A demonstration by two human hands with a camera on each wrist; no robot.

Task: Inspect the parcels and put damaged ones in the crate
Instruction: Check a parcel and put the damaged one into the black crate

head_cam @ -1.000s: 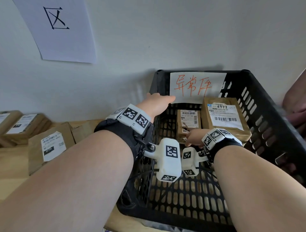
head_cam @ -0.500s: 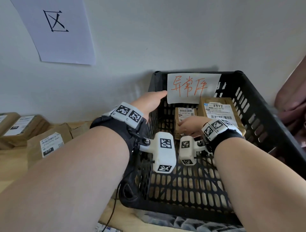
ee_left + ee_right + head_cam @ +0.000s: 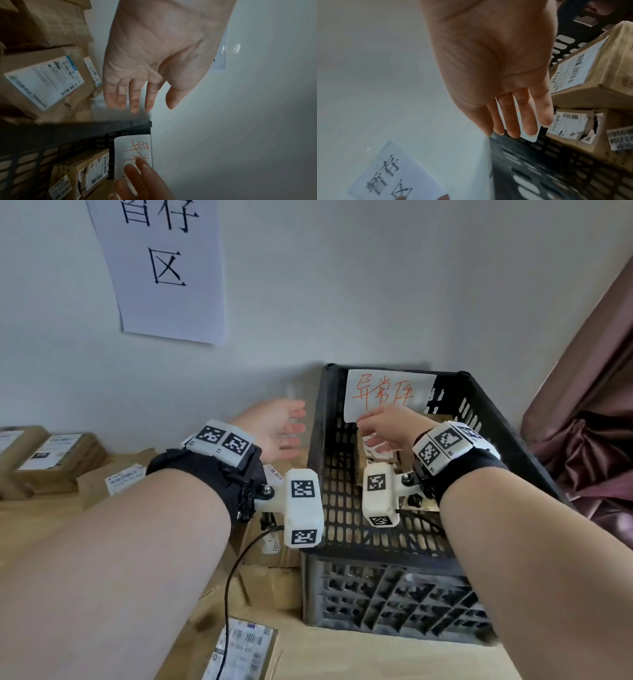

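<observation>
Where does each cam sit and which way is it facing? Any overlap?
Head: on the head, looking forward and down at the crate by the wall; both forearms, left hand and right hand show.
Left wrist: along the open left hand toward wall and crate corner; right fingertips show too.
Right wrist: along the open right hand into the crate at the parcels.
Shared: all three see the red-lettered note.

The left hand [image 3: 279, 429] is in open air, between the wall [image 3: 342, 285] and the black crate [image 3: 394, 556]. Boxes [image 3: 51, 457] pile up to its left. Under the right hand [image 3: 390, 429], two parcels [image 3: 590, 75] fill the far part of the crate.
</observation>
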